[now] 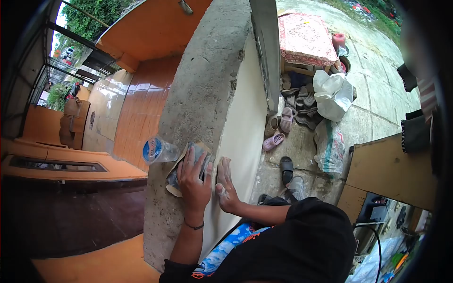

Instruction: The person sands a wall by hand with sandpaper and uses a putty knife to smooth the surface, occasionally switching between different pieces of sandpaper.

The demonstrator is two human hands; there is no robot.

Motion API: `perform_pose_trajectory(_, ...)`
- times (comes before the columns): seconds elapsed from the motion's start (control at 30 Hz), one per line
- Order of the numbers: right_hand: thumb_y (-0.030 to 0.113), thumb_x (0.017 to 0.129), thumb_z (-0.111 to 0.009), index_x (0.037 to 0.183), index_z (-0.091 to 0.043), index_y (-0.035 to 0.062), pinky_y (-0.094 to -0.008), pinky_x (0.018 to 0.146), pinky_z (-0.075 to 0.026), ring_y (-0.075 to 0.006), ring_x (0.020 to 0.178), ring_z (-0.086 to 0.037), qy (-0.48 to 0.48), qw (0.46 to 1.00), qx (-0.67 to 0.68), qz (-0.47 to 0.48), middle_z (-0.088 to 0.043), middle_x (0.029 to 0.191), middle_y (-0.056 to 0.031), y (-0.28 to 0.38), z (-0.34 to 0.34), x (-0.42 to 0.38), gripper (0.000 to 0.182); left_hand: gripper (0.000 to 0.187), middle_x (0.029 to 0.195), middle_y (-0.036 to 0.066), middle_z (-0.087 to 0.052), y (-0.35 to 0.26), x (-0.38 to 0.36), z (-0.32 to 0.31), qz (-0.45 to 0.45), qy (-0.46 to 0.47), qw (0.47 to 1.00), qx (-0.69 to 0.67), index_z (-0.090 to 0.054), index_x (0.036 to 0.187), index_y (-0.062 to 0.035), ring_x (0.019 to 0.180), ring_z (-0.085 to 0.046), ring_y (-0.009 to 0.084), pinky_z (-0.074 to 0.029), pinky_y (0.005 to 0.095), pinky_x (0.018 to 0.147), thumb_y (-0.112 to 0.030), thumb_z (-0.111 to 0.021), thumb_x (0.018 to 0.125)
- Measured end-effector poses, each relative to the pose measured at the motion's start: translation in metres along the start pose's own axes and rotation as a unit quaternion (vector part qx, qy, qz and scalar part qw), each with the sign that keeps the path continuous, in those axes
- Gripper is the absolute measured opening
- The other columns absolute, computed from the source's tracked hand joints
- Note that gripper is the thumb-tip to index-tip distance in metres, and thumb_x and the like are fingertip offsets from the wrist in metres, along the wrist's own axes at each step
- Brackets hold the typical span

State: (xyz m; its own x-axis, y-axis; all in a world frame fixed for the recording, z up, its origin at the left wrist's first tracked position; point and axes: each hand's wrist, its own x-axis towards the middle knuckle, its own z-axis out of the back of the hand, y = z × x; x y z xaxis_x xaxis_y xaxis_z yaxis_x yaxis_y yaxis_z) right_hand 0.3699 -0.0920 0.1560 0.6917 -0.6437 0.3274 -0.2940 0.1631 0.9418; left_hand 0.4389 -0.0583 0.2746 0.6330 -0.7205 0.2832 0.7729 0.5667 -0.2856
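**Wall: side smooth, top rough**

Person's L hand [194, 181] is open, fingers spread, over a grey, brown-edged sheet [205, 150] atop the wall [200, 80], just beside a tipped cup [160, 151]. R hand [227, 191], w/ white dust, is open, flat on the side face [245, 118]; no tool vis. Side seems mostly coated; top's bare, pitted; edge ragged farther up. Finish under hands: can't tell.

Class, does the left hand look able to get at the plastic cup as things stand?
Probably yes: the plastic cup sits on the concrete ledge close beside the left hand, and nothing tall stands between them.
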Motion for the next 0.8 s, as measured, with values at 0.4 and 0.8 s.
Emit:
perform_pose_trajectory(0.4,0.048,0.097,-0.034,0.134,-0.035,-0.0084,-0.0278,0.104,-0.026,-0.0237,0.123,-0.04,-0.169,0.933,0.152,-0.28,-0.045,0.132,-0.0171,-0.096,0.134,0.351,0.068,0.03,0.127,0.019,-0.053,-0.006,0.006,0.002,0.051,0.007,0.998,0.026,-0.065,0.107,-0.0042,0.119,-0.049,0.0332,-0.035,0.0437,0.099,-0.018,-0.063,0.08)
perform_pose_trajectory(0.8,0.044,0.099,-0.028,0.144,-0.016,-0.0012,-0.0312,0.112,-0.008,-0.0231,0.14,-0.011,-0.149,0.98,0.111,-0.071,-0.015,0.151,-0.0148,-0.107,0.097,0.287,0.065,0.03,0.126,0.017,-0.054,-0.008,0.008,0.005,0.059,0.001,0.998,0.033,-0.065,0.106,-0.0062,0.118,-0.05,0.0299,-0.037,0.0418,0.098,-0.018,-0.065,0.078)
